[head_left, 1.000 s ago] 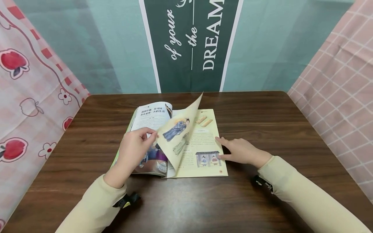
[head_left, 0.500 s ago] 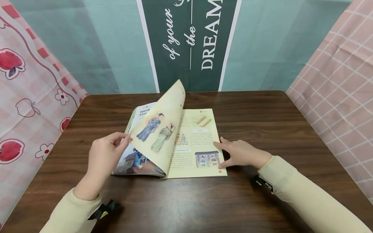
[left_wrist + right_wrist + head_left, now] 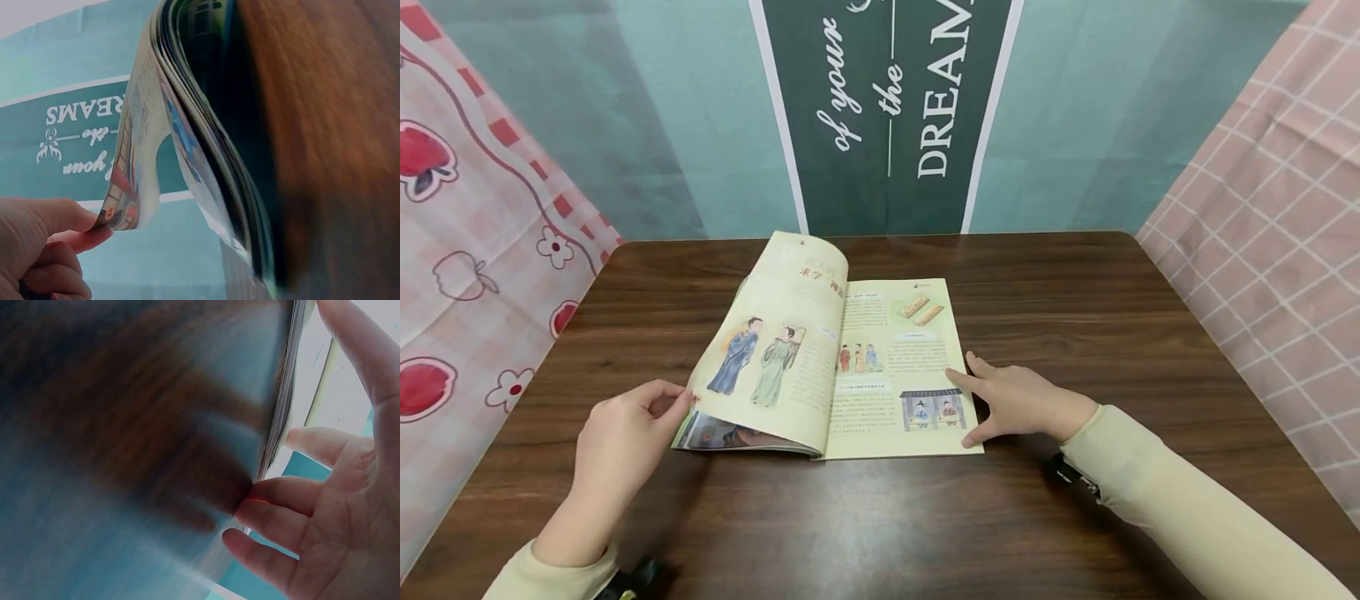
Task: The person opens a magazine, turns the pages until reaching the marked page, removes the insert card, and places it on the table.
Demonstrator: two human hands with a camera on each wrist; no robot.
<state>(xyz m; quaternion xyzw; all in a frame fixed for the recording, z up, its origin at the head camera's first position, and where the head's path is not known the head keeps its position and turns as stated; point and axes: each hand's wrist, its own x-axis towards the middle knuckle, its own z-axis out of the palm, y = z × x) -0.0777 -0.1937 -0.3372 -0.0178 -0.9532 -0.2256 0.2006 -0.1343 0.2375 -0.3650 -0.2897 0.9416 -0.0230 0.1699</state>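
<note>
An opened magazine (image 3: 865, 425) lies on the brown wooden table. One cream page (image 3: 805, 367), with two robed figures drawn on it, arches up over the left half. Between thumb and forefinger, my left hand (image 3: 621, 442) pinches that page's lower outer corner. The left wrist view shows the pinch closely: the hand (image 3: 47, 244) holds the bent page (image 3: 147, 125) apart from the stack of pages beneath. At the magazine's right edge rests my right hand (image 3: 1018, 404), its fingers spread. In the right wrist view, fingertips of this hand (image 3: 331, 506) touch the magazine's edge (image 3: 281, 400).
The wooden table (image 3: 1037, 308) extends around the magazine on all sides. A teal curtain (image 3: 1075, 125) with a dark lettered panel hangs behind it. Patterned pink cloths hang at the left (image 3: 467, 275) and right (image 3: 1285, 167).
My left hand has moved left and toward me, carrying the pinched page over from the middle to the left half. The right hand stays at the right edge, its fingers shifting slightly.
</note>
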